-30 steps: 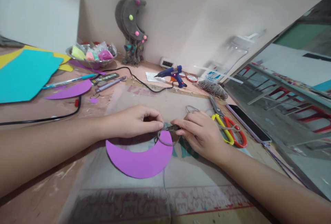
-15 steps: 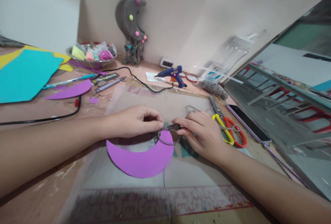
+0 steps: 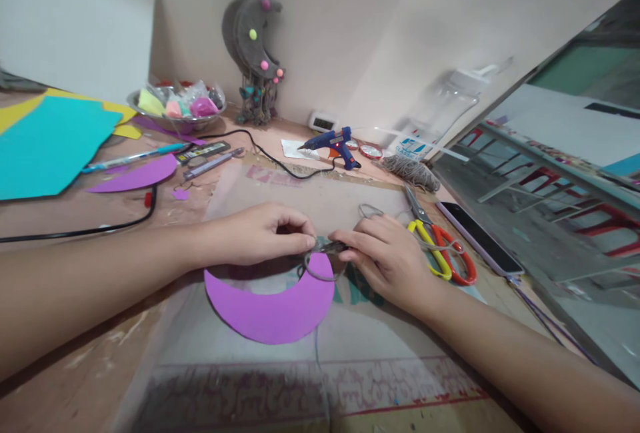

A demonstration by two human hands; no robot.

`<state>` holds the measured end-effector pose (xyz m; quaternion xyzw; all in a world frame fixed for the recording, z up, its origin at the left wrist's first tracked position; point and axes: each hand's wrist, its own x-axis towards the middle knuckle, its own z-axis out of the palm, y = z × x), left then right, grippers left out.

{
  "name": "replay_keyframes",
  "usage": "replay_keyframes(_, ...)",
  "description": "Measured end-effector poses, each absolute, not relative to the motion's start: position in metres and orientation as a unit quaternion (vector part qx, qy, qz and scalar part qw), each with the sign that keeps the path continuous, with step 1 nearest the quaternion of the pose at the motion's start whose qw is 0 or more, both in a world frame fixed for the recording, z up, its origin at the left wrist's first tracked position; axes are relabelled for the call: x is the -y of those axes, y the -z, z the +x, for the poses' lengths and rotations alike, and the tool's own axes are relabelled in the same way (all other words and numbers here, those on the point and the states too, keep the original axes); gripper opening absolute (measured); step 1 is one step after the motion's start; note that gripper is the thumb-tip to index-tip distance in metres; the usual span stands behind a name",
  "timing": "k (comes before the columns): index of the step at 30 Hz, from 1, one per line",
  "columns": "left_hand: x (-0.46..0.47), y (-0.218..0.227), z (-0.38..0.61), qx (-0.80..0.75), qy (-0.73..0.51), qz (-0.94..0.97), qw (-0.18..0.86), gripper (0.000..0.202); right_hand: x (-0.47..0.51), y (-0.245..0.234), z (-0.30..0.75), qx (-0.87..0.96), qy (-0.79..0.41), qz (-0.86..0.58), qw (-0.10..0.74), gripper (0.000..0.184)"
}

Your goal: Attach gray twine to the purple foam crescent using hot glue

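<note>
A purple crescent (image 3: 273, 316), apparently cut from paper or foam sheet, lies on the plastic-covered work surface. At its upper right tip, my left hand (image 3: 267, 233) is closed in a pinch, thumb against forefinger. Grey yarn (image 3: 320, 277) loops over that tip in front of the fingers. My right hand (image 3: 387, 256) is closed on a small dark grey bundle (image 3: 334, 247) that looks like wound yarn, its end close to the left fingertips. A loose yarn strand runs behind the right hand towards scissors (image 3: 443, 253) with yellow and red handles.
A blue glue gun (image 3: 334, 143) stands at the back, near a grey yarn skein (image 3: 411, 173). A phone (image 3: 480, 238) lies at right. Left are a turquoise sheet (image 3: 55, 146), pens and a bowl (image 3: 175, 120). A decorated grey moon (image 3: 253, 40) stands against the wall.
My right hand and the dark bundle have shifted slightly left, towards the left fingertips. My left hand keeps its pinch, and the crescent stays almost in place.
</note>
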<state>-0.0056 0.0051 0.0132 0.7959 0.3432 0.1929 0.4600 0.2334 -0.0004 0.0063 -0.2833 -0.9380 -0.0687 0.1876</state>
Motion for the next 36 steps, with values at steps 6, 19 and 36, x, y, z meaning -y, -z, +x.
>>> replay_keyframes(6, -0.005, -0.013, -0.006, -0.342, -0.188, 0.795, 0.464, 0.018, 0.000, -0.006, 0.233, 0.940, 0.068, -0.271, 0.196, 0.025)
replay_keyframes(19, -0.005, -0.013, -0.005, -0.347, -0.185, 0.793, 0.465, 0.019, 0.002, -0.008, 0.234, 0.933, 0.048, -0.281, 0.218, 0.028)
replay_keyframes(36, -0.004, -0.007, 0.000, -0.346, -0.215, 0.809, 0.425, 0.022, 0.017, -0.010, 0.208, 0.840, -0.204, -0.445, 0.236, 0.011)
